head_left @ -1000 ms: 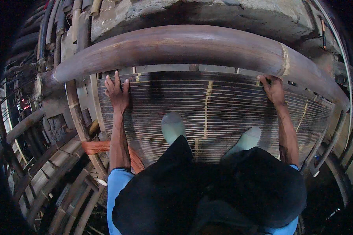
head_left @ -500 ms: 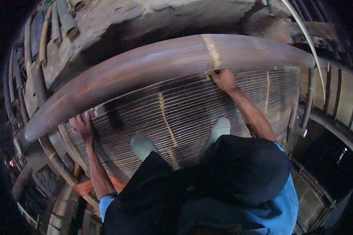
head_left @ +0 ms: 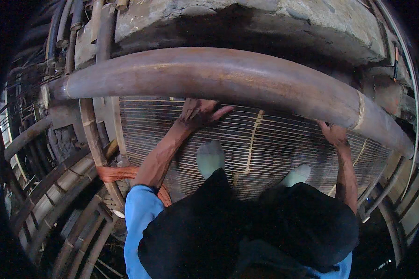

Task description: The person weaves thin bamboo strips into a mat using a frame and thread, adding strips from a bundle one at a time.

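Note:
A thick brown bamboo pole (head_left: pixel 209 69) runs across in front of me, bowed by the lens. Below it, a mat of thin parallel strips (head_left: pixel 274 144) slopes down beneath my feet, crossed by pale bindings. My left hand (head_left: pixel 198 114) is at the pole's near underside, left of the middle, with the thumb stretched out to the right. Its other fingertips are hidden beneath the pole. Further right, my right hand (head_left: pixel 333 133) touches the near underside just left of a pale band (head_left: pixel 360 109) on the pole. Its fingers show only in part and look apart.
Two pale-covered feet (head_left: pixel 210 158) rest on the strips. Orange cord (head_left: pixel 118 174) wraps a bamboo post at left. More bamboo poles (head_left: pixel 37 181) crowd the left side. Behind the main pole is a rough stone ledge (head_left: pixel 172 23). A thin pale rod (head_left: pixel 412 79) curves down at right.
My view has turned, so the pole and mat sit differently. My left hand has moved inward from the mat's left edge. My right hand is now left of the pale band, where before it was beneath it.

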Demonstrator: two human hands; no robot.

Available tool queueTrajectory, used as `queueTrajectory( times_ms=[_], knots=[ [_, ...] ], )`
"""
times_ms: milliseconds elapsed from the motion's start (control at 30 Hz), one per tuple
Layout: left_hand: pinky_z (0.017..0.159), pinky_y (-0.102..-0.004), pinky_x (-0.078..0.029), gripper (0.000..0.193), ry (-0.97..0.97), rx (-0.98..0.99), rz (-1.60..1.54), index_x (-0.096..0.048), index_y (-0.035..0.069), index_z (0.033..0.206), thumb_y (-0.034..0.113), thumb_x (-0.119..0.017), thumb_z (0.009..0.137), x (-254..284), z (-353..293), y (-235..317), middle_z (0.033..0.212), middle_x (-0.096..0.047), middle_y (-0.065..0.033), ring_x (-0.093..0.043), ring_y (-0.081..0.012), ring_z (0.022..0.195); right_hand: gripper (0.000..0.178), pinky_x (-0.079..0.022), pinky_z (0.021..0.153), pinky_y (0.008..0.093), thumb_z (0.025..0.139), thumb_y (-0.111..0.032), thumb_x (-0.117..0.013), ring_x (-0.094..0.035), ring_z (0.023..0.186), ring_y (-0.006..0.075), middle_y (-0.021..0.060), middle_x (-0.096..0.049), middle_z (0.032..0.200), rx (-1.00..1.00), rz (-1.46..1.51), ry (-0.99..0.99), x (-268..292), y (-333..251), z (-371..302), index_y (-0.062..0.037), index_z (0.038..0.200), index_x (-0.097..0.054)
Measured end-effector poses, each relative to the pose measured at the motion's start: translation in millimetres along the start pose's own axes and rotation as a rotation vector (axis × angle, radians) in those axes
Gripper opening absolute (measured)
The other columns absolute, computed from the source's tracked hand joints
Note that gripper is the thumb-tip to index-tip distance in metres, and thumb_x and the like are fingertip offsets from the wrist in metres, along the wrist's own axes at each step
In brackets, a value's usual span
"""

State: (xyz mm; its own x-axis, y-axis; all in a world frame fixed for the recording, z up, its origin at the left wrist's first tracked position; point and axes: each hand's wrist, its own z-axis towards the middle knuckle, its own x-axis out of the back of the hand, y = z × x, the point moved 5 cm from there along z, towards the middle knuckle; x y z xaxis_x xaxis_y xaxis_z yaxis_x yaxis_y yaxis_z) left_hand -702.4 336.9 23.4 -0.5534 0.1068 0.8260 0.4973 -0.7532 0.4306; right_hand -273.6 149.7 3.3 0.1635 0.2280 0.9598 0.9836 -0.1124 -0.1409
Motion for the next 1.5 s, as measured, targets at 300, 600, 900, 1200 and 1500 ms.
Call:
queueTrajectory(
  times_ms=[300,600,900,1200,1500],
  knots=[
    [0.082,-0.0499,-0.047,0.037,-0.072,0.245,0.123,-0.065,0.012,0.103,0.037,-0.076,0.078,23,-25,-29,0.108,-0.063,-0.0140,-0.060,-0.0329,0.097,0.041,-0.048,0.093,0.0509,0.091,-0.036,-0.059,-0.063,0.104,0.0396,0.0151,-0.067,0.115,-0.017,-0.052,0.008,-19,36,-23,-0.0114,0.123,-0.063],
    [0.077,-0.0490,-0.048,0.030,-0.094,0.269,0.165,-0.065,0.013,0.100,0.032,-0.074,0.079,34,-32,-29,0.101,-0.063,-0.0115,-0.061,-0.0316,0.092,0.038,-0.047,0.093,0.0526,0.090,-0.033,-0.060,-0.061,0.107,0.0388,0.0158,-0.066,0.117,0.030,-0.113,0.041,-39,40,-30,-0.0100,0.121,-0.064],
    [0.073,-0.0480,-0.049,0.023,-0.008,-0.073,0.140,-0.065,0.013,0.096,0.027,-0.071,0.079,-7,-8,5,0.094,-0.064,-0.0089,-0.062,-0.0304,0.087,0.036,-0.045,0.093,0.0543,0.089,-0.029,-0.060,-0.059,0.110,0.0381,0.0165,-0.065,0.120,0.094,-0.273,0.125,-64,61,-45,-0.0087,0.119,-0.065],
    [0.068,-0.0471,-0.049,0.017,0.100,-0.267,0.313,-0.065,0.013,0.093,0.022,-0.069,0.080,-20,-15,8,0.086,-0.064,-0.0063,-0.063,-0.0292,0.081,0.035,-0.045,0.093,0.0572,0.089,-0.026,-0.059,-0.059,0.112,0.0387,0.0179,-0.064,0.121,0.077,-0.366,0.192,-85,59,-40,-0.0095,0.120,-0.065],
    [0.072,-0.0492,-0.048,0.025,-0.114,0.259,-0.002,-0.065,0.010,0.093,0.029,-0.070,0.078,-19,-38,-44,0.091,-0.065,-0.0112,-0.062,-0.0364,0.085,0.047,-0.035,0.109,0.0538,0.093,-0.030,-0.059,-0.049,0.126,0.0395,0.0174,-0.055,0.137,-0.274,0.351,-0.103,-108,90,-43,-0.0095,0.135,-0.053]
  ],
)
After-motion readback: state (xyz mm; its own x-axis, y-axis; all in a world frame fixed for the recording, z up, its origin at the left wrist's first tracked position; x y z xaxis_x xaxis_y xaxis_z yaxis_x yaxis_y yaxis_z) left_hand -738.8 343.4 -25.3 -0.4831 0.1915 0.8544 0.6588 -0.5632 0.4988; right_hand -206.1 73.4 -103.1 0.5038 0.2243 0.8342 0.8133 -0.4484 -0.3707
